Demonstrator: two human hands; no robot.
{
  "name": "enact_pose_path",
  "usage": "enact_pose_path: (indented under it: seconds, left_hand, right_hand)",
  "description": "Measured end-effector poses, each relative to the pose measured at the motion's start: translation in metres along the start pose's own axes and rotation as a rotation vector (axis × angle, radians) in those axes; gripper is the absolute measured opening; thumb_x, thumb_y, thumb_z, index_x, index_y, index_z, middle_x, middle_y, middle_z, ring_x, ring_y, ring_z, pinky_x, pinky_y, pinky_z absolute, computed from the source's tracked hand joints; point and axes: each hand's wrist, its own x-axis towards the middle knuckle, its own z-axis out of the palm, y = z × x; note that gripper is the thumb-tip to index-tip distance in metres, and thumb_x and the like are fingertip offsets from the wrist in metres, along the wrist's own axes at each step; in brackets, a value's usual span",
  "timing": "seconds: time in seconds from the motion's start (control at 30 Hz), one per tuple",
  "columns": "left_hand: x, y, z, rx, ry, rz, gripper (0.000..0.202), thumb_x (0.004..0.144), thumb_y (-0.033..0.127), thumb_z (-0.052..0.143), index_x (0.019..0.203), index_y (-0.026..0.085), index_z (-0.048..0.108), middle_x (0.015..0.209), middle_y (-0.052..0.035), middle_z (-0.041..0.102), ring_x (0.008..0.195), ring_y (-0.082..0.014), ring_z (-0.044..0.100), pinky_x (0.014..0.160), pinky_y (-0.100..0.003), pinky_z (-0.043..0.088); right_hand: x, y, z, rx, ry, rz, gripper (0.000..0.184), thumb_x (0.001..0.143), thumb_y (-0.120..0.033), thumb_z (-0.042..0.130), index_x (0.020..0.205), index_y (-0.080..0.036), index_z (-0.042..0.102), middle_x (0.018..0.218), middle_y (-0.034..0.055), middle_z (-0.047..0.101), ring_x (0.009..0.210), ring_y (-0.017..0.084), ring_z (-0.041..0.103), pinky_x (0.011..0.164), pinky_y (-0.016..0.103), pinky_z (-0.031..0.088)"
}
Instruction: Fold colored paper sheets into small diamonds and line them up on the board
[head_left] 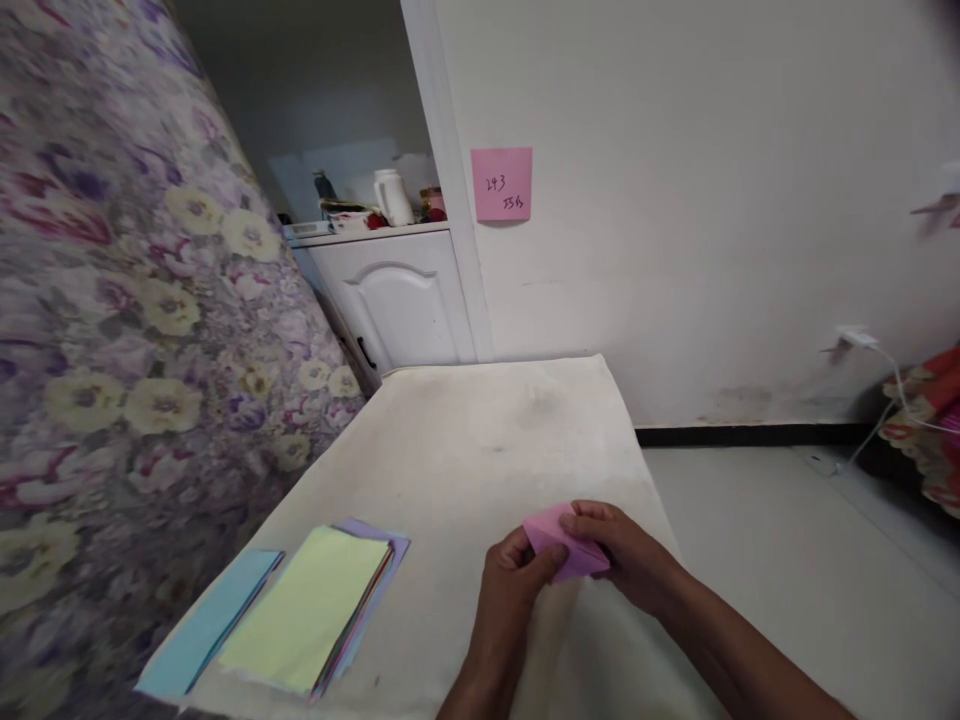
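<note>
A small piece of folded pink paper [581, 556] is held above the near right part of the table. My left hand [514, 575] grips its left side, thumb on top and fingers curled behind. On the other side, my right hand [622, 545] pinches the upper right part, its thumb pressed on the paper's face. Creases cross the pink paper, and its far side is hidden. To the left lies a stack of coloured paper [315, 600] with a pale yellow sheet on top, beside a narrower pile of blue paper [214, 620].
The table [480, 430] has a cream cover. A floral curtain [150, 350] hangs along the left. Behind the table stand a white cabinet [397, 310] with a white jug [393, 198] on it and a wall with a pink note [502, 185]. At right is a cable [900, 385].
</note>
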Motion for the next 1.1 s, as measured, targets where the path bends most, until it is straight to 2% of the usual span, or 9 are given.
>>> enact_pose_path:
  seconds: [0.1, 0.2, 0.3, 0.4, 0.47, 0.63, 0.8, 1.0, 1.1]
  left_hand:
    - [0.001, -0.002, -0.002, -0.005, 0.046, 0.020, 0.018, 0.068, 0.027, 0.069, 0.078, 0.013, 0.069, 0.062, 0.0009, 0.061, 0.060, -0.0123, 0.051, 0.059, -0.022, 0.038]
    - [0.004, -0.007, -0.005, -0.007, 0.146, 0.052, 0.020, 0.067, 0.030, 0.070, 0.077, 0.013, 0.068, 0.063, 0.0007, 0.061, 0.061, -0.0125, 0.051, 0.060, -0.022, 0.038]
    - [0.005, -0.010, -0.007, -0.059, 0.223, 0.054, 0.024, 0.067, 0.033, 0.070, 0.079, 0.013, 0.067, 0.064, 0.0001, 0.061, 0.061, -0.0129, 0.051, 0.059, -0.022, 0.038]
    - [0.006, -0.010, -0.005, -0.194, 0.248, 0.037, 0.024, 0.067, 0.033, 0.070, 0.082, 0.014, 0.067, 0.065, 0.0002, 0.062, 0.060, -0.0121, 0.052, 0.060, -0.022, 0.040]
    - [0.005, -0.009, -0.003, -0.260, 0.251, 0.034, 0.023, 0.067, 0.031, 0.070, 0.083, 0.014, 0.067, 0.066, 0.0002, 0.063, 0.062, -0.0117, 0.053, 0.062, -0.022, 0.041]
    - [0.002, -0.012, -0.002, -0.236, 0.240, 0.078, 0.021, 0.069, 0.029, 0.068, 0.081, 0.013, 0.066, 0.066, 0.0003, 0.061, 0.062, -0.0115, 0.053, 0.062, -0.022, 0.042]
    - [0.005, -0.013, -0.005, -0.082, 0.248, 0.108, 0.027, 0.067, 0.030, 0.069, 0.087, 0.013, 0.063, 0.071, -0.0022, 0.062, 0.067, -0.0150, 0.056, 0.062, -0.024, 0.043]
    - [0.009, -0.010, -0.001, 0.099, 0.321, 0.146, 0.075, 0.065, 0.025, 0.070, 0.133, 0.023, 0.037, 0.066, 0.0044, 0.054, 0.054, -0.0096, 0.047, 0.050, -0.019, 0.038]
    - [0.008, -0.012, 0.001, 0.172, 0.312, 0.168, 0.068, 0.068, 0.027, 0.068, 0.131, 0.026, 0.042, 0.076, 0.0023, 0.056, 0.059, -0.0095, 0.048, 0.054, -0.019, 0.039]
  right_hand:
    - [0.000, -0.001, 0.000, -0.142, 0.175, -0.120, 0.025, 0.072, -0.040, 0.063, 0.080, -0.017, 0.056, 0.061, -0.0030, 0.052, 0.050, 0.009, 0.047, 0.044, 0.019, 0.033]
    - [-0.004, -0.005, 0.003, -0.322, 0.374, -0.364, 0.026, 0.071, -0.035, 0.065, 0.090, -0.020, 0.055, 0.083, 0.0035, 0.060, 0.072, 0.016, 0.058, 0.058, 0.025, 0.046]
    - [-0.009, -0.005, 0.010, -0.371, 0.339, -0.488, 0.026, 0.071, -0.030, 0.065, 0.093, -0.022, 0.055, 0.115, 0.0078, 0.052, 0.097, 0.022, 0.056, 0.073, 0.031, 0.050]
    - [-0.011, 0.001, 0.017, -0.337, 0.233, -0.467, 0.019, 0.071, -0.025, 0.064, 0.087, -0.022, 0.055, 0.125, 0.0063, 0.047, 0.097, 0.020, 0.058, 0.078, 0.030, 0.049]
    - [-0.009, 0.006, 0.020, -0.284, 0.184, -0.425, 0.016, 0.072, -0.024, 0.064, 0.085, -0.022, 0.055, 0.120, 0.0050, 0.052, 0.087, 0.017, 0.060, 0.076, 0.029, 0.048]
    - [-0.001, 0.012, 0.023, -0.286, 0.144, -0.423, 0.012, 0.074, -0.029, 0.062, 0.081, -0.019, 0.063, 0.074, 0.0004, 0.060, 0.069, 0.015, 0.057, 0.065, 0.025, 0.045]
    - [0.003, 0.011, 0.016, -0.336, 0.215, -0.398, 0.016, 0.072, -0.032, 0.064, 0.082, -0.019, 0.067, 0.072, -0.0001, 0.061, 0.062, 0.014, 0.053, 0.060, 0.025, 0.041]
    - [0.011, 0.020, 0.000, -0.282, 0.210, -0.334, 0.017, 0.071, -0.030, 0.065, 0.084, -0.019, 0.066, 0.067, -0.0006, 0.061, 0.059, 0.014, 0.051, 0.058, 0.024, 0.039]
    - [0.012, 0.023, -0.004, -0.238, 0.239, -0.311, 0.017, 0.068, -0.029, 0.068, 0.082, -0.019, 0.066, 0.067, -0.0002, 0.062, 0.061, 0.014, 0.052, 0.060, 0.025, 0.041]
